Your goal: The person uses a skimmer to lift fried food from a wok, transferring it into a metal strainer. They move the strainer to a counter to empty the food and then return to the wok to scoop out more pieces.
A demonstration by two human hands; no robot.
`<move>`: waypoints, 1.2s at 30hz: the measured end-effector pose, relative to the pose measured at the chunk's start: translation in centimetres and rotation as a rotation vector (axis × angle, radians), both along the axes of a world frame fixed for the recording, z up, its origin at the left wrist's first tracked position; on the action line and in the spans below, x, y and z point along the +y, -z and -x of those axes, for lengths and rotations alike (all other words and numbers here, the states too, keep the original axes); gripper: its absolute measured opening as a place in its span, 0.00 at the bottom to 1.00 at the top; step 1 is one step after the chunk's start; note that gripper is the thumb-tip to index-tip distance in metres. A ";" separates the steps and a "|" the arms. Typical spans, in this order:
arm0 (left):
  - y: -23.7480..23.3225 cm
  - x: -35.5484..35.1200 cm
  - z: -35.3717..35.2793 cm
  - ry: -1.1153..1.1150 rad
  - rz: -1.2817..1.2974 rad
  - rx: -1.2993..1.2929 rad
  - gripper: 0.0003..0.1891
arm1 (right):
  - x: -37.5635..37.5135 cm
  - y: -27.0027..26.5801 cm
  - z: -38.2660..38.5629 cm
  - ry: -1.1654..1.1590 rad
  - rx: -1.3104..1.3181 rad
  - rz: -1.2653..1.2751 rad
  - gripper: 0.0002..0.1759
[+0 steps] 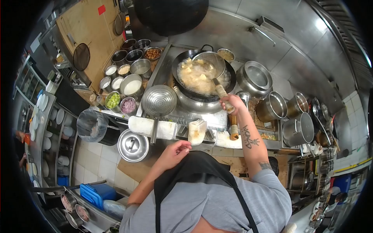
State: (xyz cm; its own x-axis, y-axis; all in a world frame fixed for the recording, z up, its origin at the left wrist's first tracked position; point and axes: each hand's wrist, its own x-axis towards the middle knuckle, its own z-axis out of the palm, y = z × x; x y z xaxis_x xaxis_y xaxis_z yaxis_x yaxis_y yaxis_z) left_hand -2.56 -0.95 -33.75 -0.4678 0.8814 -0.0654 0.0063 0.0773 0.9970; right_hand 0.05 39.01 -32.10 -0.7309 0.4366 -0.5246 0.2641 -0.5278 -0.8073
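My right hand is wrapped round the thick handle of a skimmer. Its round head lies over the far right part of a black wok, overlapping the bubbling oil. Pale golden pieces of food float in that oil, amid foam. In front of my apron, near the stove's front edge, my left hand hangs with loosely bent fingers and holds nothing. A folded, stained cloth lies on the edge just beyond it. Left of the wok rests a perforated metal strainer, its handle pointing toward me.
Metal containers of seasonings, chopped greens and chopped onion stand at left. A lidded pot and a lined bin sit below. Steel pots crowd the right side. A brush lies below my right wrist.
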 end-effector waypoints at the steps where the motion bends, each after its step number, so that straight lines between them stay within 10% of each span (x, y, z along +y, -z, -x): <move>1: -0.2 0.0 0.0 0.003 -0.002 0.005 0.14 | 0.1 -0.1 -0.3 0.008 0.009 0.024 0.09; 18: -0.4 -0.4 0.6 0.054 -0.010 0.030 0.15 | -1.0 -1.1 -3.3 0.073 0.044 -0.191 0.14; 36: -0.3 -0.7 0.6 0.054 -0.012 0.039 0.15 | -13.0 -4.5 -4.2 -0.346 0.039 -0.362 0.31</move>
State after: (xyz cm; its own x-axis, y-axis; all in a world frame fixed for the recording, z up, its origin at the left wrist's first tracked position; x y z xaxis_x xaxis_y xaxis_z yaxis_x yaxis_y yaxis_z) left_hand -3.13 -1.68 -33.45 -0.4217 0.9059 -0.0378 0.0486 0.0642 0.9968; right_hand 4.21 25.96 -27.65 -0.8813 0.3136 -0.3534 0.3399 -0.0988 -0.9353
